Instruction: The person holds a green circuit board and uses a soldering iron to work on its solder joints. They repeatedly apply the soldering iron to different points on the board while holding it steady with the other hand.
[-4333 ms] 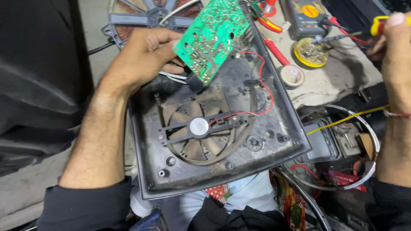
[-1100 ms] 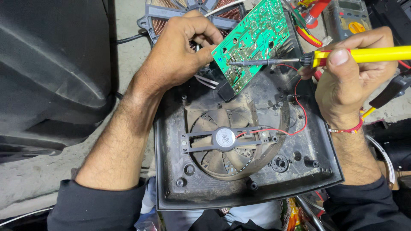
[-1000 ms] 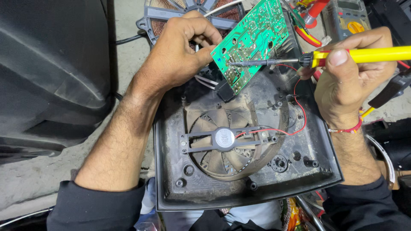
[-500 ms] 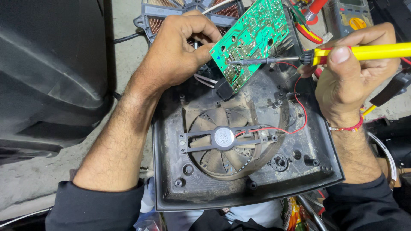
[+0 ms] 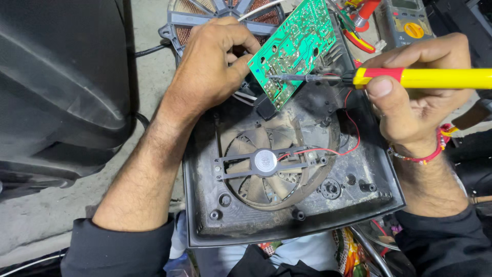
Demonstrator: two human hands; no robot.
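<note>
My left hand (image 5: pixel 215 61) grips the left edge of a green circuit board (image 5: pixel 292 48) and holds it tilted up, solder side facing me, over a dusty black appliance base (image 5: pixel 359 190). My right hand (image 5: pixel 415 102) holds a yellow-handled soldering iron (image 5: pixel 435 78) level, its metal tip touching the board's solder side near the lower middle. A round cooling fan (image 5: pixel 265 163) sits in the base, with red wires (image 5: pixel 348 138) running from it toward the board.
A copper induction coil on a grey frame (image 5: pixel 195 20) lies behind my left hand. A multimeter (image 5: pixel 405 20) and red-handled tools (image 5: pixel 361 15) lie at the top right. A large black casing (image 5: pixel 56 87) fills the left side.
Since 4.3 s ago my right hand brought the soldering iron in from the right and its tip reached the board. In the last second both hands and the board stay nearly still.
</note>
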